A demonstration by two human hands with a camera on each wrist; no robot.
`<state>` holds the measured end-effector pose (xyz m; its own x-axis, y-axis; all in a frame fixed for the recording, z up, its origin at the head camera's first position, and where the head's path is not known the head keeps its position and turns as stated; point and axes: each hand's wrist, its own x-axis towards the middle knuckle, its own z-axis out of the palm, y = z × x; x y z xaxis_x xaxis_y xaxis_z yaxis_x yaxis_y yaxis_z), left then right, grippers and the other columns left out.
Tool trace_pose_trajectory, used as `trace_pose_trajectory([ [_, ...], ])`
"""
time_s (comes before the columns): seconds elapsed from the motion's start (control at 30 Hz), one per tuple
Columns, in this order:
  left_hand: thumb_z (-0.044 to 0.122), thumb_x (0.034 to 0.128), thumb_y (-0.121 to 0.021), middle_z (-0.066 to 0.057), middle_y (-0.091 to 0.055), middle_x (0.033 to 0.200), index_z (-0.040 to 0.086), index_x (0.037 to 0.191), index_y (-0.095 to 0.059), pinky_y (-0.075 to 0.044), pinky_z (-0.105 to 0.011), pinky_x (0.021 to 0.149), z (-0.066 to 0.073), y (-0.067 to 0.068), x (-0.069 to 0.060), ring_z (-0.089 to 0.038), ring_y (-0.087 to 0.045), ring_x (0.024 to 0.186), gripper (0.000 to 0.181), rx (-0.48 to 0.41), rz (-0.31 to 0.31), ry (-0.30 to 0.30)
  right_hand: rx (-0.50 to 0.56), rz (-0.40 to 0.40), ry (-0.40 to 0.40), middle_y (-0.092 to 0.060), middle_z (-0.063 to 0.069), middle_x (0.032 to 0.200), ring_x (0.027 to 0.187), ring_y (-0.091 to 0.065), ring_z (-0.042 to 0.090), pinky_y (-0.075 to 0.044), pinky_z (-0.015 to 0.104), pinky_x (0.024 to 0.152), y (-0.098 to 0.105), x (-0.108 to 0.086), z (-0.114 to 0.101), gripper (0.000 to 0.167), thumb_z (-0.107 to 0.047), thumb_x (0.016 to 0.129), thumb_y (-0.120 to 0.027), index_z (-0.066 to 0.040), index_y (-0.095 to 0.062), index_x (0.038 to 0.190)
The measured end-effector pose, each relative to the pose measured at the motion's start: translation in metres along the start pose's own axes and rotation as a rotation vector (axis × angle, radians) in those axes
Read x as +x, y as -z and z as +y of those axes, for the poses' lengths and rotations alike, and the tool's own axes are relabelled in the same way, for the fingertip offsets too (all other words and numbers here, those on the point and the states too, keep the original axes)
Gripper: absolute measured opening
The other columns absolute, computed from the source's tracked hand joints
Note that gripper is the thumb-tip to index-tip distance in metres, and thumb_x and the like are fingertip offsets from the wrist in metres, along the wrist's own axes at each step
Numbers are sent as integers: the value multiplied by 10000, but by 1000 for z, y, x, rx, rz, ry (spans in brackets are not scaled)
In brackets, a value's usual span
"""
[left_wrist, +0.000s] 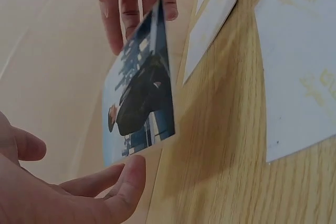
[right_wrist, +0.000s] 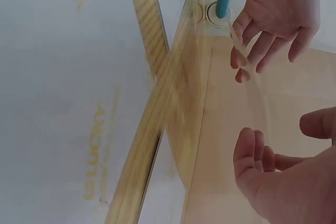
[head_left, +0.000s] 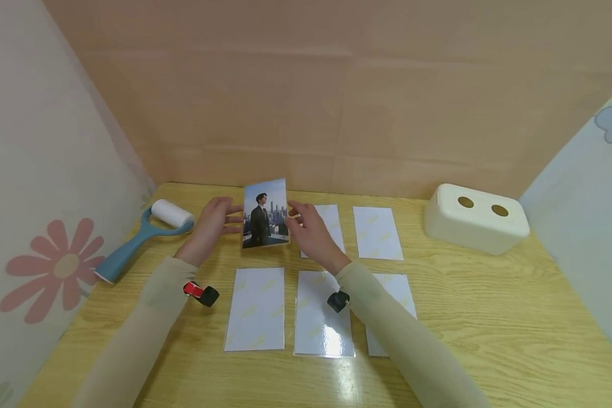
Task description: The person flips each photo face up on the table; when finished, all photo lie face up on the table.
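A photo print [head_left: 265, 214] of a suited person before a city skyline stands tilted above the far side of the table. My left hand [head_left: 210, 226] touches its left edge with extended fingers. At the opposite edge, the fingertips of my right hand [head_left: 313, 233] touch it. Both thumbs stand apart from the fingers, so the photo [left_wrist: 142, 93] is held between the two hands rather than pinched. Under my right forearm lie white-backed cards, one [head_left: 322, 311] glossy and partly covered. Another card [head_left: 255, 309] lies below the photo.
At the left lies a blue-handled lint roller [head_left: 137, 238] with a white roll. A white box [head_left: 476, 218] with two round holes stands back right. Another white card [head_left: 377, 232] is right of my right hand. Brown paper [head_left: 306, 102] covers the wall behind the table.
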<state>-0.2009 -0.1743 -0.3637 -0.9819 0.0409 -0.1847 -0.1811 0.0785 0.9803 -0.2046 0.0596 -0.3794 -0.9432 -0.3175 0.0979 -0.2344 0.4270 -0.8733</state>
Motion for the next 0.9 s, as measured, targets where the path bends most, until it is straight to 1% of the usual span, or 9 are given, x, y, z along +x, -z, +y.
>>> trace_pose_trajectory([
  [0.17,336,1111,-306,-269,-392,1527,-55,1549,-162,-382,-545,1089,0,-1,-1,-438,-466,1305,604,19,2,1,-10,11,-37,-515,151,1258,1115,-559,290,-487,423,955,-2,2,-1,498,-177,1049,-504,26,-440,1500],
  [0.3,321,1114,-297,-268,-382,1531,-53,1548,-170,-390,-542,1084,0,-1,0,-436,-461,1304,587,43,2,5,-13,10,-70,-529,175,1287,1151,-575,313,-489,438,961,-3,2,-2,502,-167,1039,-501,51,-444,1489],
  [0.4,303,1109,-317,-262,-382,1524,-49,1539,-198,-393,-537,1083,-1,-1,0,-430,-458,1302,569,62,12,18,-5,0,-93,-548,168,1334,1196,-576,316,-488,442,980,-5,1,-1,508,-173,1038,-502,37,-440,1495],
  [0.5,303,1093,-363,-251,-387,1498,-32,1532,-230,-405,-514,1079,-1,0,1,-408,-459,1297,568,99,21,54,5,-14,-113,-567,146,1367,1223,-577,301,-488,436,993,-7,1,0,510,-183,1041,-513,2,-433,1509],
  [0.63,324,1079,-397,-244,-380,1466,-12,1536,-238,-416,-481,1073,-3,0,3,-386,-453,1289,589,149,18,95,0,-33,-115,-585,143,1370,1221,-588,294,-487,431,997,-8,2,2,508,-187,1039,-523,-27,-436,1513],
  [0.73,330,1079,-398,-251,-379,1452,-14,1551,-203,-417,-473,1065,-5,0,6,-380,-453,1272,615,170,15,111,2,-48,-121,-579,148,1381,1236,-580,305,-479,445,1008,-9,2,3,510,-189,1038,-517,-35,-432,1516],
  [0.83,310,1081,-399,-262,-388,1422,-20,1558,-167,-426,-473,1036,-7,-1,8,-372,-465,1214,625,191,11,127,4,-63,-139,-570,148,1393,1251,-570,308,-474,451,1016,-10,2,4,515,-198,1038,-510,-47,-424,1522],
  [0.9,302,1080,-404,-257,-408,1356,-20,1564,-141,-416,-473,1019,-8,-2,9,-368,-480,1137,638,215,10,140,4,-69,-152,-566,148,1398,1254,-567,308,-475,452,1014,-10,1,5,518,-197,1037,-508,-52,-419,1526],
])
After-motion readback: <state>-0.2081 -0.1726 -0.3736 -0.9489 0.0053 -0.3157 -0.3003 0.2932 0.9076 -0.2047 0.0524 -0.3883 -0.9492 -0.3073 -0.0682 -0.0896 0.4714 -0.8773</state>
